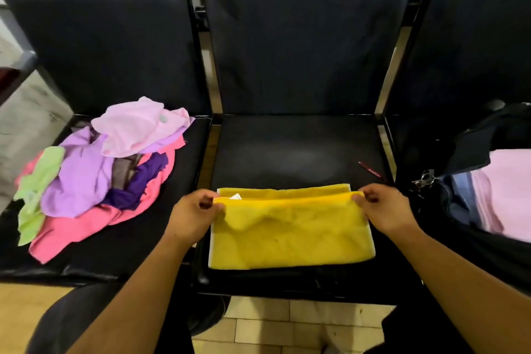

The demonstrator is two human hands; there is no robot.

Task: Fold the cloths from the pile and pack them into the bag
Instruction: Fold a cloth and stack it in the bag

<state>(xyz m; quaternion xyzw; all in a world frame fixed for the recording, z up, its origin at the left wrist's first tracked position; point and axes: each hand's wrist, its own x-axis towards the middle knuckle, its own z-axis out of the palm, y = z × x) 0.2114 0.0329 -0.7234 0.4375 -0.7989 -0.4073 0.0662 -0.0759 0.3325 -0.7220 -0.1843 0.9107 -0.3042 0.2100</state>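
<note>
Row of dark padded seats [298,146] over pale floor tiles. On the middle seat, near edge: yellow cloth [290,231], folded over. Left hand [198,214] pinches its upper-left corner, right hand [383,208] pinches the upper-right, fingers curled on the hem. Left seat: loose pile of cloths [97,169], pink, lilac, purple, green. Right seat: open dark bag [459,152], folded pink cloth [505,192] inside. Red pen [370,169] far right on middle seat.

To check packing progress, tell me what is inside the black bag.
A folded pink cloth lies on top, with a blue cloth edge beside it. Anything beneath them is covered, and the black bag runs past the frame edge.
</note>
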